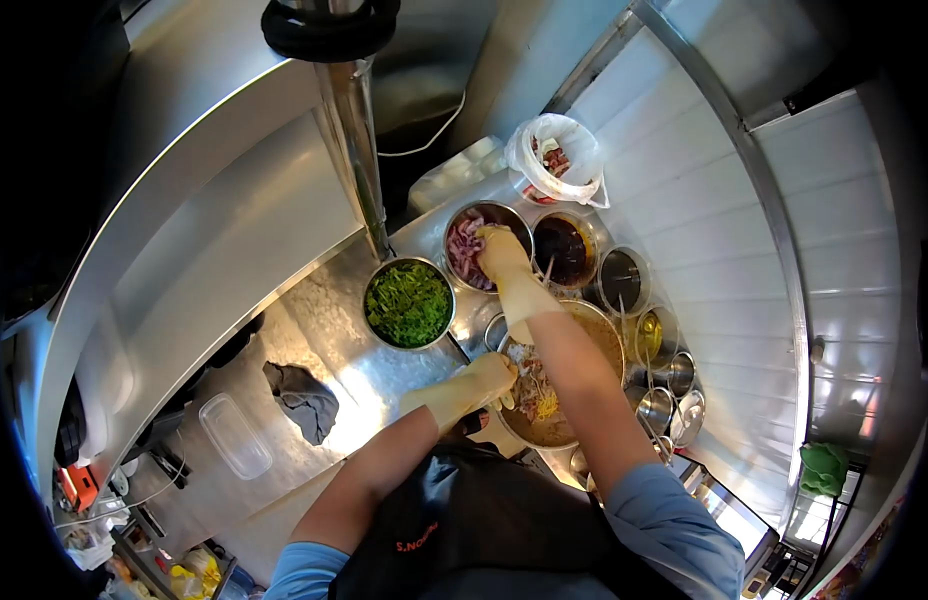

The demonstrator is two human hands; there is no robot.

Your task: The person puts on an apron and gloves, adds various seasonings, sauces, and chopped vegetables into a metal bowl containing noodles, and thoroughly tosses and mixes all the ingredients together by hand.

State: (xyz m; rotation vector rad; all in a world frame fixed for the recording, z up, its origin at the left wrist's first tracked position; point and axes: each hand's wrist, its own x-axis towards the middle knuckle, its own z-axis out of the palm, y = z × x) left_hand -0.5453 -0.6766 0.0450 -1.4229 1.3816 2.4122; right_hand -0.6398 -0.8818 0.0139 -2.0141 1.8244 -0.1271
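Many purple-white strips [466, 245] lie in a steel bowl [514, 219].

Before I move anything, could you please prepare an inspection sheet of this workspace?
Surface: metal counter, glare near the middle.
Job's things: purple slices in a metal bowl; chopped greens in another; large bowl with mixed food.
Clutter: dark cloth and clear plastic tray lie apart, towards picture left.
Grips: gloved right grip at the purple slices; gloved left grip at the large bowl; finger closure unclear.
Cables: white cable beside the metal pole; another at lower left.
Surroundings: panelled wall, bag-lined container.
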